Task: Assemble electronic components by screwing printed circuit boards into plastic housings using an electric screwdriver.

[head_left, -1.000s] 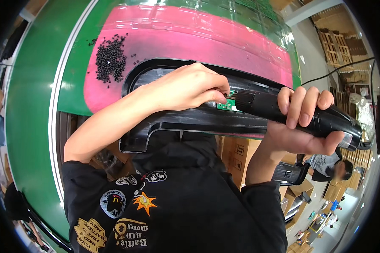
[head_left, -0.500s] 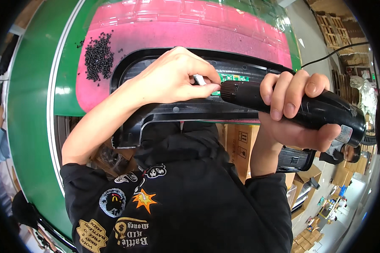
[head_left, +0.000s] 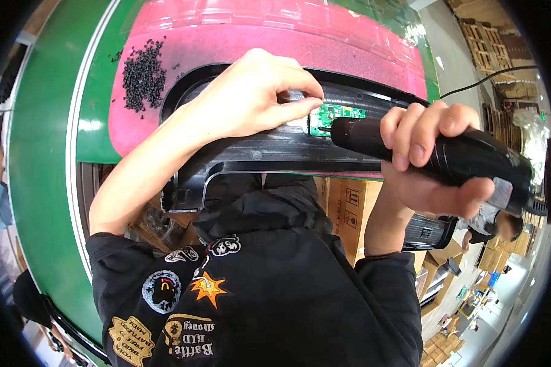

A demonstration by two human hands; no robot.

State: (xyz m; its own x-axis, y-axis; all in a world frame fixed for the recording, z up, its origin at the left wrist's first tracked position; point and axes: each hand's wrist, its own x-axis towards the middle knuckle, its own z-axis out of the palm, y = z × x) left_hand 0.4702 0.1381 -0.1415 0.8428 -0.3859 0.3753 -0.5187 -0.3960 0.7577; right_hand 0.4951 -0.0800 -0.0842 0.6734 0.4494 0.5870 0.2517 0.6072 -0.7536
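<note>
A black electric screwdriver [head_left: 471,158] lies in my right hand [head_left: 428,137], with the fingers wrapped round its body. Its tip points left, over a green circuit board [head_left: 343,113] inside a long black plastic housing [head_left: 275,160]. Whether the tip touches the board cannot be made out. Thumb and index finger of my left hand [head_left: 257,98] are pinched together at the board's upper left corner. What they hold, if anything, is hidden.
A pile of small black screws [head_left: 144,74] rests on the pink mat [head_left: 226,46] to the left. Clear plastic trays [head_left: 275,15] lie along the far side. The green table [head_left: 43,153] extends left; cardboard boxes [head_left: 349,211] stand below the near edge.
The screwdriver's nose has shifted slightly right, uncovering more of the circuit board. My left hand has moved a little up and away from me, its fingertips still pinched.
</note>
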